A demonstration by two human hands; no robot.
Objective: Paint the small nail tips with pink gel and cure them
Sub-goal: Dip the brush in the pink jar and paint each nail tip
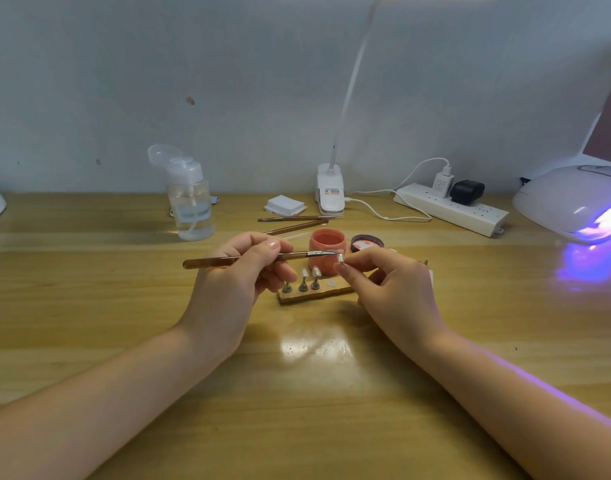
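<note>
My left hand grips a brown-handled brush that lies level, its bristles touching a small nail tip. That tip is pinched between the thumb and forefinger of my right hand. Below both hands a wooden holder strip carries three metal stands, two of them with clear nail tips. Just behind stands an open pink gel jar, its lid lying to the right. The UV lamp at far right glows purple.
Two spare brushes lie behind the jar, beside a stack of white pads. A clear pump bottle stands at back left, a clip lamp base at centre back, and a power strip with plugs at right.
</note>
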